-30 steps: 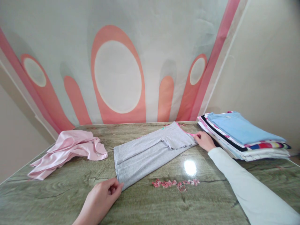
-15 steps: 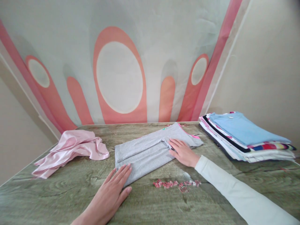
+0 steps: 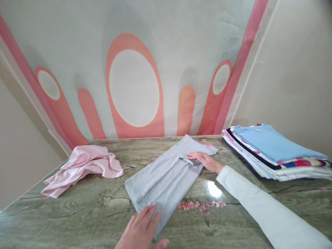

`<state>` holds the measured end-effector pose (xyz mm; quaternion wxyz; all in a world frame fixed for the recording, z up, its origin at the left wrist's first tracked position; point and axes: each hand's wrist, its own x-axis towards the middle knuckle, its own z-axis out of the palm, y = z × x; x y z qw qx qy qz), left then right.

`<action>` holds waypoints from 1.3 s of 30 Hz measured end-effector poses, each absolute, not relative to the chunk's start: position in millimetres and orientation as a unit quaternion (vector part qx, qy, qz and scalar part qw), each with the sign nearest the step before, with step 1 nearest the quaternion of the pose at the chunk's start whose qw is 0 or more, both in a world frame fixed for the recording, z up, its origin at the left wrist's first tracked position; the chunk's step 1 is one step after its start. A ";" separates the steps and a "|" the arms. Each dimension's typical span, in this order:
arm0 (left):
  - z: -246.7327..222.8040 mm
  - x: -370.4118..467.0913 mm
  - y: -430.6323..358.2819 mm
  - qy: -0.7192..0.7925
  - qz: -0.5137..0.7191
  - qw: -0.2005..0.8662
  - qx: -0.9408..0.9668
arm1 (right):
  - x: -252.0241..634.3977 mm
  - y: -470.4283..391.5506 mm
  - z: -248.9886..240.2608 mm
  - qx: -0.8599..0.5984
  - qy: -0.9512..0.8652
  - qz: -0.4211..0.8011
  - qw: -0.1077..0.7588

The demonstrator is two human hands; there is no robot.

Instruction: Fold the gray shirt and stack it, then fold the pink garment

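A grey shirt (image 3: 166, 176) with pink edging lies folded lengthwise on the table, slanting from the lower middle up toward the back. My left hand (image 3: 141, 226) rests on its near end, fingers stretched out and the thumb apart. Across the shirt's upper right part lies my right hand (image 3: 206, 162), its fingers extended over a small folded-back flap that looks like a sleeve. Neither hand grips the cloth. The right hand's palm side is hidden.
A crumpled pink cloth (image 3: 85, 166) sits at the left. At the right stands a stack of folded clothes, with a light blue garment (image 3: 275, 141) on top. The wood-patterned table (image 3: 103, 221) has printed flowers. Behind it is a patterned wall panel (image 3: 135, 131).
The shirt has turned, its near end swinging toward me and its far end shifting left. My left hand has moved right and closer. My right hand stays on the shirt's upper part.
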<state>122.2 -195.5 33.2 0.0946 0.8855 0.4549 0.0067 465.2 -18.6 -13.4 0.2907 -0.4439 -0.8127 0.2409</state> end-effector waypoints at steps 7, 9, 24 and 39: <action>74.6 159.4 -141.5 0.312 0.073 0.242 0.916 | 476.1 -2.5 -22.4 -0.588 -0.694 0.090 0.406; 70.5 167.1 -102.9 0.309 0.088 0.190 0.928 | 474.0 -8.4 -24.2 -0.637 -0.673 -0.003 0.375; 18.1 190.5 -88.1 0.430 0.001 0.066 0.900 | 479.6 26.8 -38.8 -0.564 -0.814 0.052 0.126; 19.5 232.5 -5.6 0.388 0.091 0.016 0.917 | 441.5 53.0 -0.9 -0.519 -0.814 0.037 0.259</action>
